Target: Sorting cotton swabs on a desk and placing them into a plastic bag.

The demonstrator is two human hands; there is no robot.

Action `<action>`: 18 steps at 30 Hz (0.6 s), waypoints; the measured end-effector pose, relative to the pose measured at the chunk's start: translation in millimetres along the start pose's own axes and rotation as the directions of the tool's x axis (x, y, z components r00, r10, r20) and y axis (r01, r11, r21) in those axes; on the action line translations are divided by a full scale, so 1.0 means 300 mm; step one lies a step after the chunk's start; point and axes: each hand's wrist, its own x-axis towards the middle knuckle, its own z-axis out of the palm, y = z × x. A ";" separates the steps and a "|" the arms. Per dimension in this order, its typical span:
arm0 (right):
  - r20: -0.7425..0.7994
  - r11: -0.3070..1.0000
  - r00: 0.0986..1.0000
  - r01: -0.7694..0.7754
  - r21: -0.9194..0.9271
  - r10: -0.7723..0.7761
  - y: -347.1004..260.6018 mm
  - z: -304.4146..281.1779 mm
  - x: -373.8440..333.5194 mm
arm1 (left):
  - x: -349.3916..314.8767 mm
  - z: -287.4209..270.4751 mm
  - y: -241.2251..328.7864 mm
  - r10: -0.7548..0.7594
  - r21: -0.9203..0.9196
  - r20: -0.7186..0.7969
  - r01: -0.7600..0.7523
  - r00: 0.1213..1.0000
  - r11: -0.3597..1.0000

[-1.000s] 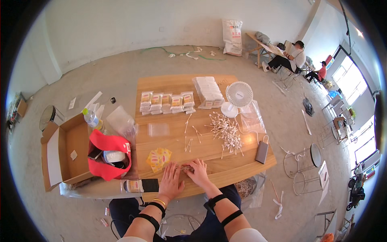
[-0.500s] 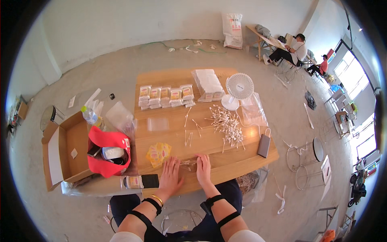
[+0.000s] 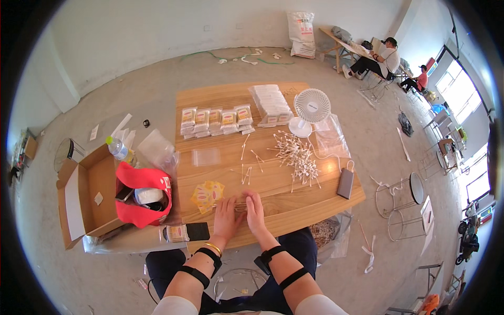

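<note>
Both hands at near edge of tabletop (image 3: 286, 210), L of mid. L hand (image 3: 226, 214) palm down, fingers laid over small bundle of cotton swabs (image 3: 240, 207); some swab tips stick out past its fingers on L side. R hand (image 3: 255, 211) stands more on its side, against R end of same bundle. Swabs thus lie betw. & partly under the two hands, approx. parallel to near edge; can't tell if either hand is clenched on them or only touching. Yellow cards (image 3: 208, 196) fanned out just beyond L hand, nr L edge. Clear bags (image 3: 206, 157) flat farther up, also nr L edge. Few loose swabs (image 3: 246, 174) approx. mid-tabletop; big heap of swabs (image 3: 297, 167) R of these. Row of filled packs (image 3: 216, 121) twd far L corner; large clear bag of packs (image 3: 271, 104) nr far edge. White fan (image 3: 312, 106) nr R edge, grey power bank (image 3: 345, 182) at near R corner. Red bag (image 3: 140, 210) & open carton (image 3: 100, 178) past L edge.
</note>
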 end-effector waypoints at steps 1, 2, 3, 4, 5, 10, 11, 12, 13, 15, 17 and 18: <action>-0.012 0.997 1.000 -0.020 0.069 0.021 -0.001 0.006 -0.002 | -0.004 -0.005 -0.005 -0.004 0.004 -0.003 0.004 1.000 1.000; -0.022 0.990 0.999 -0.039 0.138 0.043 -0.002 0.012 -0.004 | -0.007 -0.010 -0.009 -0.020 -0.026 -0.001 0.020 1.000 0.999; -0.023 0.990 0.999 -0.037 0.137 0.040 0.002 0.011 -0.006 | -0.002 -0.017 -0.003 -0.031 -0.061 0.002 0.031 1.000 0.998; -0.027 0.995 0.999 -0.024 0.094 0.026 0.006 0.011 -0.007 | 0.002 -0.027 0.002 -0.029 -0.061 0.000 0.029 1.000 0.998; -0.032 0.999 0.999 -0.010 0.051 0.012 0.011 0.009 -0.007 | 0.004 -0.039 0.006 -0.014 -0.084 -0.018 0.012 1.000 0.996; 0.010 0.998 0.999 -0.033 -0.049 0.033 -0.019 -0.015 -0.003 | 0.034 -0.186 -0.064 0.070 0.036 -0.048 -0.068 0.996 0.997; 0.071 0.978 0.996 0.066 -0.196 -0.053 -0.036 -0.013 -0.005 | 0.035 -0.211 -0.092 0.110 0.082 0.025 -0.112 0.994 0.990; 0.070 0.979 0.996 0.068 -0.193 -0.055 -0.043 -0.020 -0.006 | 0.044 -0.220 -0.104 0.152 0.119 0.099 -0.163 0.983 0.979; 0.150 0.909 0.976 0.205 -0.364 -0.161 -0.050 -0.027 -0.010 | 0.053 -0.220 -0.108 0.154 0.121 0.098 -0.166 0.983 0.979; 0.244 0.792 0.938 0.339 -0.508 -0.245 -0.065 -0.039 -0.020 | 0.066 -0.219 -0.108 0.198 0.160 0.128 -0.218 0.972 0.963; 0.367 0.662 0.887 0.455 -0.595 -0.280 -0.083 -0.048 -0.033 | 0.079 -0.221 -0.106 0.217 0.184 0.139 -0.241 0.966 0.953; 0.364 0.661 0.888 0.454 -0.597 -0.281 -0.085 -0.059 -0.035 | 0.086 -0.221 -0.099 0.240 0.203 0.148 -0.267 0.959 0.942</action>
